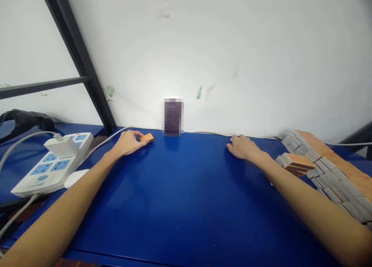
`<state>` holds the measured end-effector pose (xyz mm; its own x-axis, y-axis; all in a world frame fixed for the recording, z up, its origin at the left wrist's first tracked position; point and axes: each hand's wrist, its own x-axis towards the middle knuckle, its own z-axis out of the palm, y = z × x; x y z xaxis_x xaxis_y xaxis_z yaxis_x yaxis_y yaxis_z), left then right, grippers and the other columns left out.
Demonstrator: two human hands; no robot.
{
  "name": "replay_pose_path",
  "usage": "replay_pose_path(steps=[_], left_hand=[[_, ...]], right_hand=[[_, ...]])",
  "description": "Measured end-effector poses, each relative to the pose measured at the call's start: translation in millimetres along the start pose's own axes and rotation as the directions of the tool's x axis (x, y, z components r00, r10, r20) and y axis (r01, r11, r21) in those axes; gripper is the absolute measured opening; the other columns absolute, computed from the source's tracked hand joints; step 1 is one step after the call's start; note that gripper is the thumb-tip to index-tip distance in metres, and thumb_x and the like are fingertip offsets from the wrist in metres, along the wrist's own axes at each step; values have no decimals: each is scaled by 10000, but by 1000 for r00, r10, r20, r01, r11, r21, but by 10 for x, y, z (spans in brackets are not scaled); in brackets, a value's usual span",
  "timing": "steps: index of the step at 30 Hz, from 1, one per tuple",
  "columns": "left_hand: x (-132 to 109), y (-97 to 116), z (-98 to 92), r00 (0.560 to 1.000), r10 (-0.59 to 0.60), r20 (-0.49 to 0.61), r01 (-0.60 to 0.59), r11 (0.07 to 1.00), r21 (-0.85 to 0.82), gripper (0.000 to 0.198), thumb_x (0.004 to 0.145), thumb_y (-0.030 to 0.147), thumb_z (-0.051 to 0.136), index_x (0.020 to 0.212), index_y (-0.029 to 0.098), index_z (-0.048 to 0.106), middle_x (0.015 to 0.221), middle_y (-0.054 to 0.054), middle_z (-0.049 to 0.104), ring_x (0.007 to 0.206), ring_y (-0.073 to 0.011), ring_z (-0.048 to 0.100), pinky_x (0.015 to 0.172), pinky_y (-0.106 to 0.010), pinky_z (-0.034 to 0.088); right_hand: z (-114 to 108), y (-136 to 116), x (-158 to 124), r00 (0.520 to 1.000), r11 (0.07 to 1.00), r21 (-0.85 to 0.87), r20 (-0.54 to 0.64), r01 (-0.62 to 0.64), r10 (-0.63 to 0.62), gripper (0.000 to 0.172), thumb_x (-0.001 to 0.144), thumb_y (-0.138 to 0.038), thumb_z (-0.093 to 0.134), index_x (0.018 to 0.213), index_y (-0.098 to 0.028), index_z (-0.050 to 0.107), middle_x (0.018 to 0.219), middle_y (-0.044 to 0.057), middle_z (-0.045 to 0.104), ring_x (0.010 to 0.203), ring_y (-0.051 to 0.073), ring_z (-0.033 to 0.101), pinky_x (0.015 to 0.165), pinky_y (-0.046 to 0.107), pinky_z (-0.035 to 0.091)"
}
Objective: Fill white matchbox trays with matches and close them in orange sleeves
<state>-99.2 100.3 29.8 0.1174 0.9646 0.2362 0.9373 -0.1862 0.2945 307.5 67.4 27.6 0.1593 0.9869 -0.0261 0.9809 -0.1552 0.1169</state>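
At the back left of the blue table, my left hand (130,142) pinches a small orange box (147,137) between thumb and fingers. The box rests on or just above the tabletop; I cannot tell which. My right hand (241,146) is at the back right, close to the wall, with its fingers curled down. A small pale edge shows at its fingertips, but the hand hides what that is. Beyond my right forearm lie a few loose orange boxes with grey-white ends (299,161), against a long stack of similar boxes (334,174).
The blue table (180,193) meets a white wall (232,46). A pixelated dark upright object (173,117) stands against it. On the left are a white power strip (48,170) with a plugged-in charger (62,146), cables and a black metal frame (87,73).
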Motion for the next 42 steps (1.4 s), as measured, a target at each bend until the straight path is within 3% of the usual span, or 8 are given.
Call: replay_pose_path(steps=[3,6,11,17,22,29,35,42], left_hand=[[72,-122,-17,995,-71,-64,71,997,-5,514,744,595,641,1043,186,730,790,-57,674,726,-204,595,630,-294,405],[135,-217,-7,992,-99,-75,102,995,26,528,756,597,634,1082,191,720,833,-65,687,752,-214,612,640,-292,413],[186,-306,102,983,-145,-116,159,979,127,509,814,572,561,1077,162,709,914,-134,715,870,-313,648,710,-358,459],[172,-331,246,958,-183,-219,226,955,190,476,885,396,469,1289,158,554,1108,-170,688,1013,-350,641,789,-411,495],[144,-339,291,949,-176,-261,236,948,216,551,882,324,459,1404,151,421,1152,-164,658,1034,-324,631,803,-396,503],[143,-332,310,949,-143,-279,209,952,222,403,876,330,461,1205,154,615,1123,-172,626,1065,-326,581,890,-406,479],[149,-335,296,944,-114,-309,178,966,186,446,862,345,458,1212,126,628,1102,-210,599,1068,-373,538,900,-473,460],[129,-221,209,935,276,-223,-245,957,155,414,868,400,421,1099,190,693,1015,-99,635,1022,-264,553,1004,-376,400]], right_hand=[[-37,-305,-344,984,984,-12,-19,177,-177,356,935,-300,403,1175,-99,574,1185,209,571,1107,333,554,886,417,444],[-99,-817,-635,857,865,-33,-123,501,-501,272,898,-187,454,1128,-114,581,1141,174,592,1042,287,563,881,386,447],[-149,-1824,-511,693,718,42,-305,695,-653,237,910,-114,437,1083,-154,594,1071,112,628,988,230,587,864,339,462],[-178,-2740,12,726,745,115,-363,658,-585,274,934,-120,409,1146,-118,583,1143,149,592,1015,234,616,815,322,504],[-188,-2954,196,759,763,167,-363,624,-541,288,896,-127,495,1170,-138,583,1164,164,577,1087,259,591,882,347,498],[-253,-2674,-183,743,749,146,-348,646,-572,415,889,-190,490,1300,-136,469,1479,210,319,1068,251,607,855,367,521],[-342,-1656,-1274,619,624,81,-279,777,-734,313,927,-249,421,1173,-145,584,1313,170,530,913,239,660,784,407,541],[45,-4,-1959,874,892,251,-417,375,-249,340,936,-345,422,1207,-247,603,1297,99,594,1165,278,582,994,476,470]])
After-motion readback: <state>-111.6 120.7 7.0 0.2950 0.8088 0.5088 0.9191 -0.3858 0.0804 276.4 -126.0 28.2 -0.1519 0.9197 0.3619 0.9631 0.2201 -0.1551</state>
